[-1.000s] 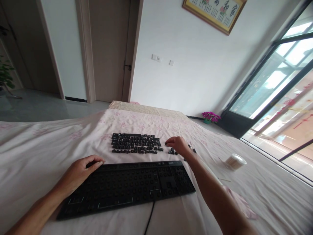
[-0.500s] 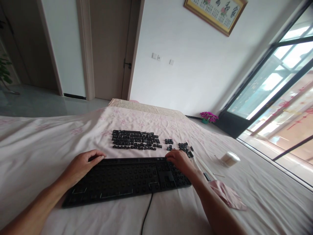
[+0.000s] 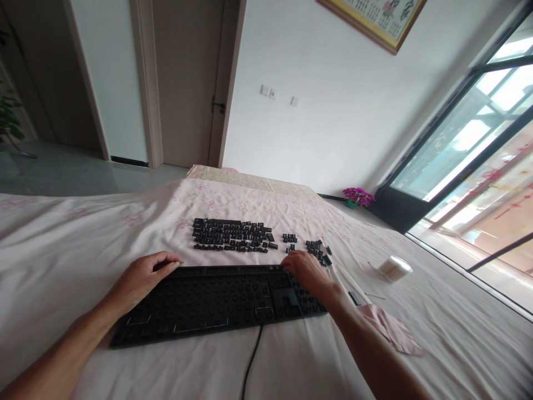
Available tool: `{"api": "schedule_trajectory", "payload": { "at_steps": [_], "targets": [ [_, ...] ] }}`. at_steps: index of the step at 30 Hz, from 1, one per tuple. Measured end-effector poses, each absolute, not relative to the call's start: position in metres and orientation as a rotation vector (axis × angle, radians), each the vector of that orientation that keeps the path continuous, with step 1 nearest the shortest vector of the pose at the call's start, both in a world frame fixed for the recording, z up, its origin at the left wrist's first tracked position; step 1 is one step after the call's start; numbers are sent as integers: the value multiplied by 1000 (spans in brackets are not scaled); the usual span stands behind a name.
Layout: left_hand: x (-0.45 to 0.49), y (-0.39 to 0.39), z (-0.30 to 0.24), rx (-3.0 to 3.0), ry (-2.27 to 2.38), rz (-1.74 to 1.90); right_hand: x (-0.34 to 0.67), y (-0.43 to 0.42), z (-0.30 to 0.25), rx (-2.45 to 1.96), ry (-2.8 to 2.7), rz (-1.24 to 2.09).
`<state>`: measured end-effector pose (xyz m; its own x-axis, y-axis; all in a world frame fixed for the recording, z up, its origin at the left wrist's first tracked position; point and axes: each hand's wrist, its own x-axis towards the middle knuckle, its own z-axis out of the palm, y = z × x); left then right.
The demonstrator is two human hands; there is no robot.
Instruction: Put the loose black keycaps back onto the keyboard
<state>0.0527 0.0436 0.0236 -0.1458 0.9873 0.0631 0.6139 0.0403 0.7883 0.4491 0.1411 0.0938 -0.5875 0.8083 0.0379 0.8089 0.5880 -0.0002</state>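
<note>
1. While a pale flowered cloth (image 3: 300,361) spreads under everything, the black keyboard (image 3: 200,303) lies on it slightly askew, key posts showing, spanning the gap between the two hands.
2. The left hand (image 3: 145,272), fingers bent with the thumb near them, rests at the keyboard's far edge, left of centre; whether it grips, I cannot tell.
3. The right hand (image 3: 306,268) curls over that edge toward the right end; its hold is likewise unclear.
4. Small loose keycaps (image 3: 233,234) lie just beyond the keyboard.

Two hands (image 3: 144,278) (image 3: 307,270), one keyboard (image 3: 212,300), dozens of keycaps (image 3: 227,234), one tub (image 3: 395,269), one pink cloth (image 3: 390,329), three wall plates (image 3: 264,90)
</note>
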Motion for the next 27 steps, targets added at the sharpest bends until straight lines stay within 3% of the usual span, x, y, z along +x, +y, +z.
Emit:
{"api": "schedule_trajectory", "payload": {
  "at_steps": [15, 27],
  "targets": [
    [51, 45, 20, 1635, 1807, 970, 446, 118, 93, -1343, -2713, -66],
    [52, 44, 22, 1642, 1812, 962, 438, 93, 74, -1551, -2623, -186]
  ]
}}
